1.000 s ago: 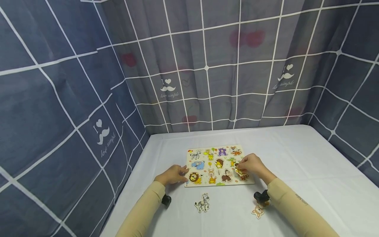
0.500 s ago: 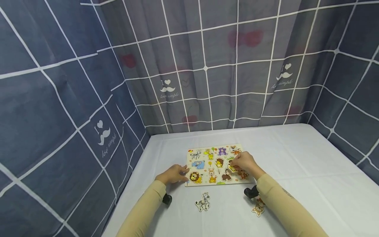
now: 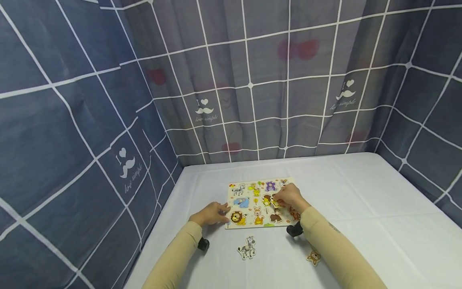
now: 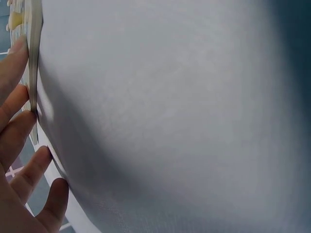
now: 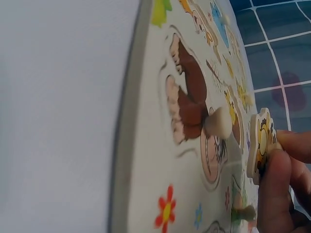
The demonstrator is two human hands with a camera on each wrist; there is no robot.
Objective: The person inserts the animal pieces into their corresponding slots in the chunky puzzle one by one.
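Note:
A flat wooden animal puzzle board lies on the white table. My left hand rests at its left edge, fingers extended; in the left wrist view, fingertips touch the board's side. Between thumb and fingers, my right hand pinches the small knob of a yellow-and-brown animal puzzle piece. This piece is tilted up over the board's middle row, beside the hedgehog picture. Close below it is the brown monkey with its wooden knob. The right hand covers part of the board's right side.
A zebra puzzle piece lies loose on the table in front of the board. Partly under the right forearm lies an orange-brown animal piece. A checked grey curtain stands behind and beside the table.
My right hand has moved left across the board with the yellow-and-brown puzzle piece, from the right side to near the hedgehog. My left hand has stayed at the left edge.

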